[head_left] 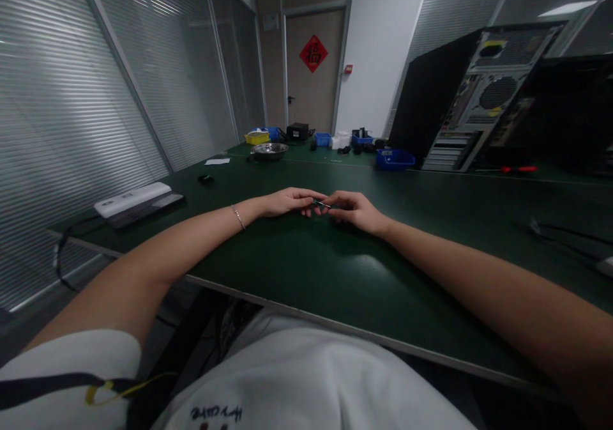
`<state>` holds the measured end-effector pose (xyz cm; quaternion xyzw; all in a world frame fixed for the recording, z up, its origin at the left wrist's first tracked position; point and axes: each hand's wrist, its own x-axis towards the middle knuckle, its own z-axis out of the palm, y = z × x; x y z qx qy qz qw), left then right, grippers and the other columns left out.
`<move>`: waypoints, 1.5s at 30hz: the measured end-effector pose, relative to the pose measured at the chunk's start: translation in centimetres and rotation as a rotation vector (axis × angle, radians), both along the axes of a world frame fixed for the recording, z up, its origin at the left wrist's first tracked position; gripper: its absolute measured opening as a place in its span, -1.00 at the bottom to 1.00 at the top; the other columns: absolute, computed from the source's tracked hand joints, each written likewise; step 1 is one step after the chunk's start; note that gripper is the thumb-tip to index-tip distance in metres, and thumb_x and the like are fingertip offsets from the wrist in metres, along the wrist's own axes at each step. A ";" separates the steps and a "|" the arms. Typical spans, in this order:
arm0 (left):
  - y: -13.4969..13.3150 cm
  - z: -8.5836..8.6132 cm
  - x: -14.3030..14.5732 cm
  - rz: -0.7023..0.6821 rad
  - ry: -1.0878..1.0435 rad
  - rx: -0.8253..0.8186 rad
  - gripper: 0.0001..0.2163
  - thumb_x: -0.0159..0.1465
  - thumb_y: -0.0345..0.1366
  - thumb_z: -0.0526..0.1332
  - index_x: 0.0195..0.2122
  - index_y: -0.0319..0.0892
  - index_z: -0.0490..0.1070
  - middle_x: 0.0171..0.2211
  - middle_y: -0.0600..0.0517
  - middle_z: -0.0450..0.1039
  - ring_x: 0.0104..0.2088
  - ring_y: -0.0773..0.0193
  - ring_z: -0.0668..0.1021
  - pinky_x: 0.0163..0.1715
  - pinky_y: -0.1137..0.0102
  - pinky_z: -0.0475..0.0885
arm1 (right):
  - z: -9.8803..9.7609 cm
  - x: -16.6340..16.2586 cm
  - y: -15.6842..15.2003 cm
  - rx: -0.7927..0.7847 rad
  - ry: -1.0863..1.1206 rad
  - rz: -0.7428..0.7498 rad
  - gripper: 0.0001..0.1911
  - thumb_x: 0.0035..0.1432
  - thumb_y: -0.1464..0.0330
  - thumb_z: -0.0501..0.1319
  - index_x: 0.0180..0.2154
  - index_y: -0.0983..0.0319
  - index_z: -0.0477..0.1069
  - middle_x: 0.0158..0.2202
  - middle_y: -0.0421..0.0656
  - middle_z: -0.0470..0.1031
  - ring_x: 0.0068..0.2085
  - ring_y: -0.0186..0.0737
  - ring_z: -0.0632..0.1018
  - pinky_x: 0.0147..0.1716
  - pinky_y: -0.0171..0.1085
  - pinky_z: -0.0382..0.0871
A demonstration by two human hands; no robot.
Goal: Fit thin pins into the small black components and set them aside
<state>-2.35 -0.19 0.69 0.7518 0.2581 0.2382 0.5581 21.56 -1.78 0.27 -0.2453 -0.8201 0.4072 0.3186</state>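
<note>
Over the middle of the green table (306,257), both hands meet at a small, thin object (322,204) with a dark part on the left and a light, metallic-looking streak toward the right. Its kind is too small to make out. My left hand (290,202), with a bracelet on its wrist, pinches the dark part between thumb and fingers. From the other side, the thumb and forefinger of my right hand (352,210) close on the thin light end. Fingers partly cover the object.
A metal bowl (269,151), a yellow bin (257,138) and blue bins (395,159) stand toward the back. On the left lies a white-and-black device (136,203) with a cable. A black computer tower (460,98) rises at the right, near a red-handled tool (518,169).
</note>
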 end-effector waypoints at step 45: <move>0.1 -1.0 0.9 0.318 -0.232 -0.122 -0.74 0.16 -0.43 0.28 -0.10 -0.32 0.46 -0.24 -0.11 0.51 -0.33 0.34 0.56 -0.17 0.35 0.46 | -0.3 0.2 -0.1 0.459 -0.227 -0.256 -0.72 0.13 0.38 0.15 -0.09 0.21 0.44 -0.13 -0.10 0.53 -0.14 -0.16 0.51 -0.13 -0.18 0.35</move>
